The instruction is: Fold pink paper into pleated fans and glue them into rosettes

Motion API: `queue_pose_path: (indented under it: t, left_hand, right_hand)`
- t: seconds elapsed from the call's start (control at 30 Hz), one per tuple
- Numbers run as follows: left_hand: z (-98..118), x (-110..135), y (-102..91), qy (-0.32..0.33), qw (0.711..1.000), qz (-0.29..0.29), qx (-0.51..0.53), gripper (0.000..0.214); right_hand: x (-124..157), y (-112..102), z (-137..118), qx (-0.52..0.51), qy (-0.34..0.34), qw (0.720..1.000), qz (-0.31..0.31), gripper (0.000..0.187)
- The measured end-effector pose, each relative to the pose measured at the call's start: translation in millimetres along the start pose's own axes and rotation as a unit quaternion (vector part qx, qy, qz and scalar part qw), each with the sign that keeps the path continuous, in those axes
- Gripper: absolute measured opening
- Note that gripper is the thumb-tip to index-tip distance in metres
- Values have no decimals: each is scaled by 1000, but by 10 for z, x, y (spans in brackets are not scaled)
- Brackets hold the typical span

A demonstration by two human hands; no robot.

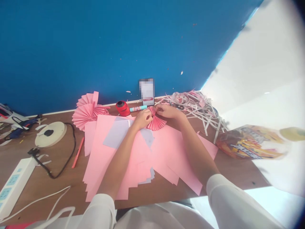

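We work at the folds of a pink, pleated paper fan (156, 124).
Our left hand (142, 119) pinches its left side; whether our right hand (166, 111), at its upper right, also grasps it, we cannot tell. The fan is between our hands, beside flat pink paper sheets (95, 162). We judge this as shaping; the next move calls for even pleats. Lettering on the orange-and-yellow plastic packet (252, 143) is too blurred to read.

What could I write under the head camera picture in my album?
Left hand and right hand meet at a pleated pink fan over pink sheets, before a blue wall.
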State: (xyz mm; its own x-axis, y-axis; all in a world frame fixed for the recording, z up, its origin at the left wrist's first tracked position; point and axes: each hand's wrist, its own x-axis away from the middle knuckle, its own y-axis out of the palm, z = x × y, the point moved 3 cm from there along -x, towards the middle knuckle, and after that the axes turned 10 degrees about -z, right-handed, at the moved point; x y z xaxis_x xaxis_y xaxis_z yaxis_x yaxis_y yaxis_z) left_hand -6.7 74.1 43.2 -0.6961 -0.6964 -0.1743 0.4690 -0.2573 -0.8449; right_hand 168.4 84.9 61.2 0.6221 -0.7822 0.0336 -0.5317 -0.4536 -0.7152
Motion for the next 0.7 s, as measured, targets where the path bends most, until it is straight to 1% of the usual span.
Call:
queue_pose_path:
  t: [0.1,0.17,0.27,0.37,0.43,0.57,0.7]
  left_hand:
    - [8,-2,-3,-3,1000,-1,-18,18]
    - [13,-3,2,-8,999,-6,-36,19]
    - [25,-5,16,-17,998,-14,-56,19]
    - [40,-4,28,-28,998,-14,-59,18]
    - [50,-2,32,-32,998,-17,-55,17]
    - [47,3,31,-34,998,-19,-42,17]
    - [13,4,31,-37,998,-10,-45,20]
  right_hand:
    - [16,-12,-16,16,22,1000,10,14]
    - [8,6,-27,24,40,999,8,16]
    - [-29,63,-42,33,53,998,-11,20]
    - [-66,98,-51,44,67,997,-5,21]
    - [-82,108,-64,40,60,997,0,20]
    - [-88,120,-80,24,27,999,-8,18]
    - [-84,129,-25,36,25,999,10,14]
